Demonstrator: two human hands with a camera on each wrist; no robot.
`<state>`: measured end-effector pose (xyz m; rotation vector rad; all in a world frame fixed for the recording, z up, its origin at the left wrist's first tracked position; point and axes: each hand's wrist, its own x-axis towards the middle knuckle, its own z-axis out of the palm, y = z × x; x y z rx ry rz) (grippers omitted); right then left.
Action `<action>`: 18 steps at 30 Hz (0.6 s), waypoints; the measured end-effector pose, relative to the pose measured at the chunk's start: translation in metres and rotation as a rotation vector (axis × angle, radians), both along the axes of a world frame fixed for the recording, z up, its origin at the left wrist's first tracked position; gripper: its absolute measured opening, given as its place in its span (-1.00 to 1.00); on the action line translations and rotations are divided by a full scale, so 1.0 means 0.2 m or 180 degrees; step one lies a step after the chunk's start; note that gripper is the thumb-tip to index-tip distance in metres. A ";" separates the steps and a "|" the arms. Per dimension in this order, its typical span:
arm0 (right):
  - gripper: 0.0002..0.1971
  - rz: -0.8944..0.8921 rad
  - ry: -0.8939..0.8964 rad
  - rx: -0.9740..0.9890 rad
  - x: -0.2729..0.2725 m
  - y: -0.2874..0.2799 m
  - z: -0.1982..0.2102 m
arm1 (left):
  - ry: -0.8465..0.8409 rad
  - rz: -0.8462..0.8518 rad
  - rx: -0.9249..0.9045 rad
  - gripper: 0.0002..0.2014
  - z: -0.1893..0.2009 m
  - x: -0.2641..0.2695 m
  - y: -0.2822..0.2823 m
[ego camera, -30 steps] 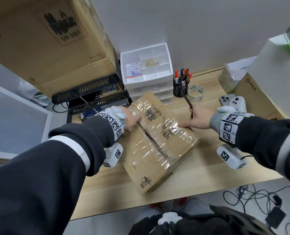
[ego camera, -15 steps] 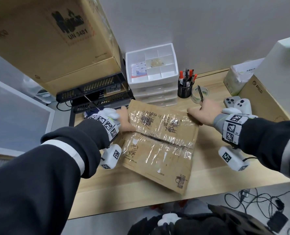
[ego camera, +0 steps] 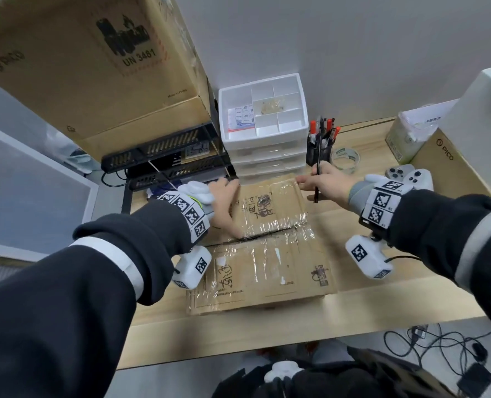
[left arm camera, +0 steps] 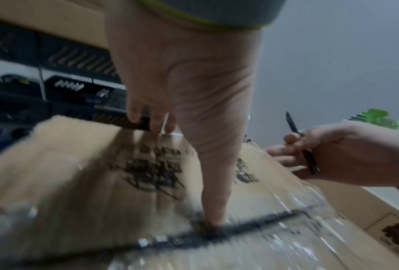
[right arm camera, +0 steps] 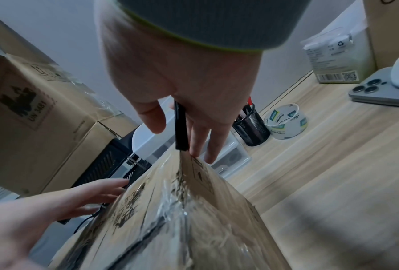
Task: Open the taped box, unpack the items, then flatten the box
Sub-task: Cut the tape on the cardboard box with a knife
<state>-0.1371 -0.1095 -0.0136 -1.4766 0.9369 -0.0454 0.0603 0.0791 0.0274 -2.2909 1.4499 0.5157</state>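
Observation:
A flat brown cardboard box [ego camera: 267, 271] wrapped in clear tape lies on the wooden desk [ego camera: 382, 297], with a dark slit [ego camera: 267, 236] running left to right along its middle seam. My left hand [ego camera: 229, 208] rests flat on the far left part of the lid. Its thumb [left arm camera: 214, 210] reaches down to the slit and its fingers [left arm camera: 133, 117] lie at the far edge. My right hand [ego camera: 310, 180] holds a thin black pen [ego camera: 317, 182] in the crook of the thumb. The straight fingers [right arm camera: 196, 142] of that hand touch the box's far right corner.
Behind the box stand a white drawer unit [ego camera: 263, 133], a mesh pen pot [ego camera: 319, 152] and a tape roll [ego camera: 346, 159]. A phone with a white controller [ego camera: 408, 176] and a PICO carton [ego camera: 445, 168] lie to the right. A large carton [ego camera: 94, 67] on a black rack [ego camera: 163, 156] stands left.
The box has turned from a diagonal to lie square with the desk edge. My right hand moved with the pen to the far right corner. My left hand stayed on the lid.

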 end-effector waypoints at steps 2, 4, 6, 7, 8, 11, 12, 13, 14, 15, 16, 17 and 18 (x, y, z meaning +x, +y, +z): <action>-0.63 -0.0083 -0.0020 0.0027 -0.01 0.05 0.10 | 0.0254 -0.0154 -0.0098 0.30 -0.04 -0.03 -0.02; -0.77 -0.0108 0.0009 0.0060 -0.03 0.06 0.12 | 0.0189 -0.0257 -0.0187 0.29 -0.07 -0.07 -0.02; -0.80 -0.0046 0.0122 0.0135 -0.05 0.07 0.10 | 0.0093 -0.0313 -0.0191 0.27 -0.07 -0.09 -0.04; -0.79 -0.0016 0.0177 0.0185 -0.06 0.07 0.09 | 0.0062 -0.0356 -0.0151 0.23 -0.07 -0.10 -0.05; -0.77 -0.0015 0.0195 0.0258 -0.08 0.08 0.08 | 0.0028 -0.0412 -0.0105 0.19 -0.06 -0.11 -0.06; -0.76 -0.0167 0.0075 0.0436 -0.07 0.08 0.06 | -0.0094 -0.0400 0.0010 0.13 -0.04 -0.13 -0.10; -0.78 -0.0185 0.0005 0.0459 -0.05 0.09 0.07 | -0.0145 -0.0330 0.0028 0.14 -0.05 -0.13 -0.11; -0.81 -0.0158 -0.0046 0.0458 -0.03 0.10 0.09 | -0.0191 -0.0263 0.0038 0.14 -0.05 -0.13 -0.11; -0.85 -0.0123 -0.0078 0.0430 -0.01 0.10 0.10 | -0.0224 -0.0191 0.0030 0.14 -0.05 -0.13 -0.11; -0.89 -0.0071 -0.0079 0.0371 0.02 0.11 0.11 | -0.0245 -0.0119 0.0022 0.13 -0.05 -0.13 -0.11; -0.92 -0.0035 -0.0075 0.0298 0.03 0.11 0.12 | -0.0256 -0.0053 0.0024 0.12 -0.04 -0.12 -0.11; -0.92 -0.0005 -0.0041 0.0199 0.04 0.11 0.12 | -0.0268 -0.0005 0.0045 0.13 -0.03 -0.12 -0.11; -0.89 0.0019 0.0003 0.0066 0.04 0.10 0.12 | -0.0283 0.0025 0.0080 0.14 -0.03 -0.11 -0.12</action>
